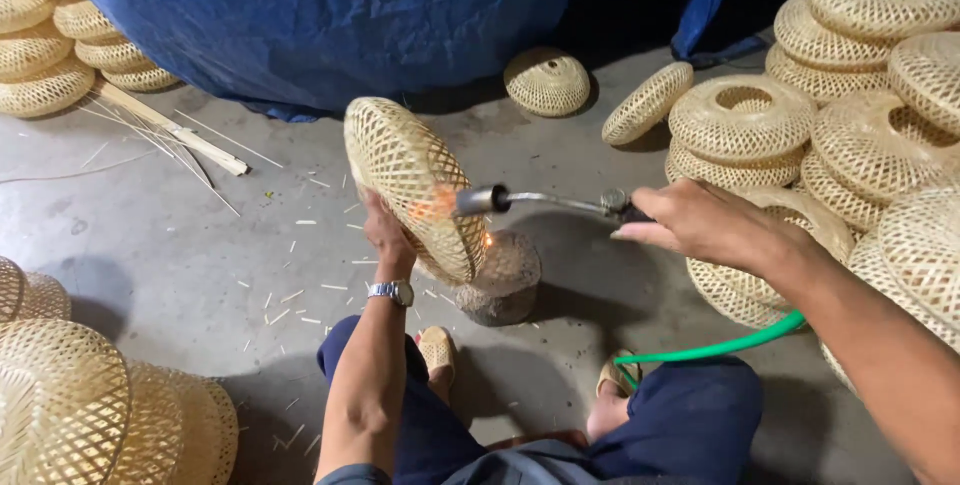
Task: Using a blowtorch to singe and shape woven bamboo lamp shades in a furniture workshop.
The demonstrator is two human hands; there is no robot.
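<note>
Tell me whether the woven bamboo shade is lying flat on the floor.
No, the left hand holds the woven bamboo shade up on edge above the stump, while the gas torch flames it.

A grey concrete floor (160, 255) is seen strewn with pale bamboo slivers (300, 295). Woven bamboo shades are stacked at far left (45, 50), near left (90, 410) and along the right (850, 95); a single domed one (547, 81) is set at the far centre beside blue tarpaulin (310, 15). Long bamboo strips (170, 127) are laid at far left, and a low round stump (502, 280) is stood at the centre.
</note>
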